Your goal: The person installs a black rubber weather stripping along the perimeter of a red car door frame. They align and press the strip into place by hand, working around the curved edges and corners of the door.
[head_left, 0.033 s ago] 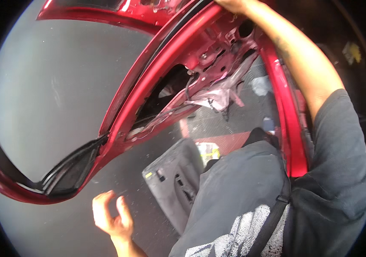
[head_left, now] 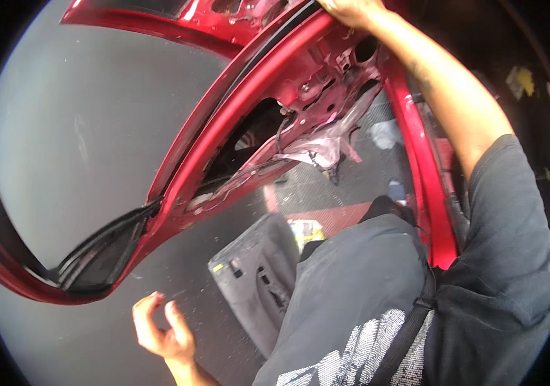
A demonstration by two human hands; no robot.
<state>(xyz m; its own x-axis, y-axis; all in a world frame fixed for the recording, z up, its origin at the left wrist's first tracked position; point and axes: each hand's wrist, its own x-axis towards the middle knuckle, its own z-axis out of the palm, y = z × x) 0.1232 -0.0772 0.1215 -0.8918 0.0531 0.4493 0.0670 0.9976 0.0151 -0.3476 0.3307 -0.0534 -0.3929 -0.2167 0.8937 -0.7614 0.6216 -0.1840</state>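
Note:
A red car door [head_left: 249,83] stands open in front of me, its inner metal bare, with holes, cables and a torn pinkish sheet [head_left: 323,148] hanging from it. At the top of the view, my right hand [head_left: 352,11] is closed over the door's edge; its fingertips are partly cut off. My left hand [head_left: 165,331] hangs in the air at lower left, holding nothing, with thumb and fingers apart and slightly curled. Below the door, a grey door trim panel [head_left: 256,273] stands tilted beside my legs. A black triangular piece [head_left: 101,254] sits at the door's front corner.
Another red body part [head_left: 159,29] shows at upper left. To the right stands the red door-opening frame [head_left: 420,161]. A white crumpled thing [head_left: 385,134] and a yellow-white package [head_left: 306,231] lie lower down. The right background is dark.
The view has shifted slightly. My left hand sits a little lower and further left; my right hand stays on the door.

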